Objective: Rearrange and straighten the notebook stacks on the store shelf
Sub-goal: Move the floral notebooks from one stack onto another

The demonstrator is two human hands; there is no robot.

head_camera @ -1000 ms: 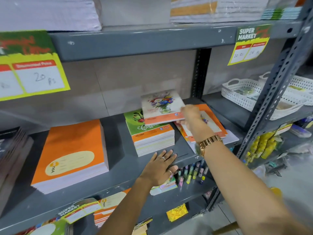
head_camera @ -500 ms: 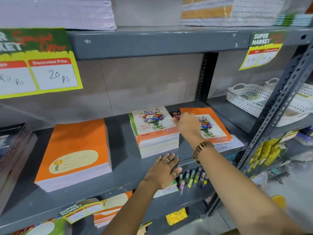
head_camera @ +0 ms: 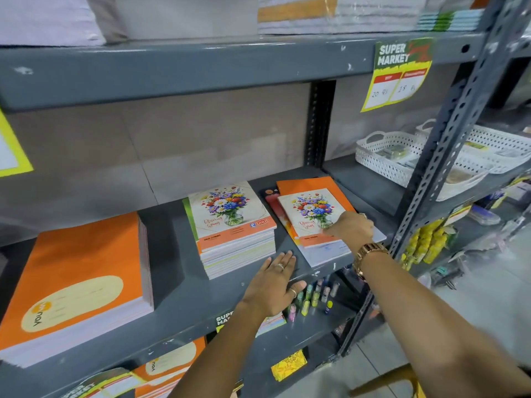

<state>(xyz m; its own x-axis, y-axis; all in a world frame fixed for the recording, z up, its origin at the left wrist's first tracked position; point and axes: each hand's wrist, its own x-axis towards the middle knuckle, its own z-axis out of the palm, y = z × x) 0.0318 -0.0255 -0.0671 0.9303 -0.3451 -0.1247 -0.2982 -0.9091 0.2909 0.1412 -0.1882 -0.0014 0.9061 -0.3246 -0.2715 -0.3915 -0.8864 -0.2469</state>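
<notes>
Head view, left to right: an orange notebook stack (head_camera: 77,280) on the grey shelf (head_camera: 178,300); a floral-topped stack (head_camera: 234,228); left hand (head_camera: 273,285) spread flat on the shelf; right hand (head_camera: 352,226), fingers curled, pressing the loose floral notebook (head_camera: 310,214) atop the untidy right pile (head_camera: 321,248).

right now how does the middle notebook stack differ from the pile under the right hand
The middle stack is tall with squared edges; the right pile is low and fanned, its notebooks askew. The middle stack is untouched, with the left hand flat on the shelf before it; the right hand rests on the right pile. Both are topped by the same flower-vase cover.
</notes>
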